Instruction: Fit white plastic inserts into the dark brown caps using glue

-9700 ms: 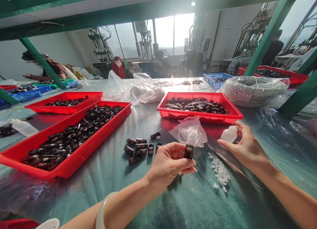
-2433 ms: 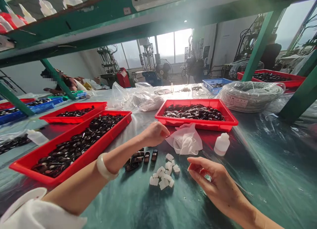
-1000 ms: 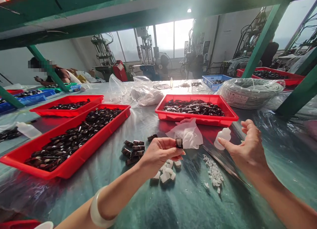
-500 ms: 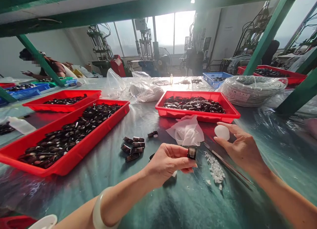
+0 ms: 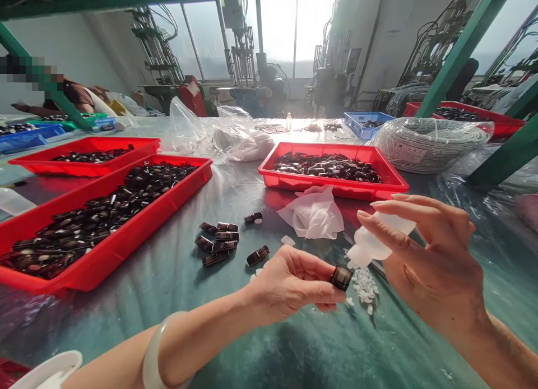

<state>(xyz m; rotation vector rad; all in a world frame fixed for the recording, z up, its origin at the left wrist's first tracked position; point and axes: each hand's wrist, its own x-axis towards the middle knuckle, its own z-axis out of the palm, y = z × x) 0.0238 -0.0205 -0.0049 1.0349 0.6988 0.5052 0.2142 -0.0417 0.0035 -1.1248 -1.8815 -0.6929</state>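
Note:
Between thumb and fingers, my left hand (image 5: 294, 282) pinches a small dark translucent part (image 5: 341, 277). Close by on the right, my right hand (image 5: 432, 260) grips a translucent white squeeze bottle (image 5: 389, 232), tilted with its narrower end toward the dark part. Whether the bottle touches the part I cannot tell. Beneath lies a pile of small white pieces (image 5: 365, 288). Several dark parts (image 5: 225, 236) lie on the table left of my hands. A crumpled white cloth (image 5: 315, 215) sits behind them.
Red trays of dark parts stand at the left (image 5: 113, 249) and at the centre back (image 5: 332, 193). A wrapped coil of cable (image 5: 428, 145) is at the back right. Tweezers (image 5: 378, 269) lie partly behind my right hand. A person's arm (image 5: 31, 107) shows at the far left.
My right hand has turned and tipped the white bottle toward the dark part. My left hand, still holding the part, has shifted slightly right and down. The view has also moved.

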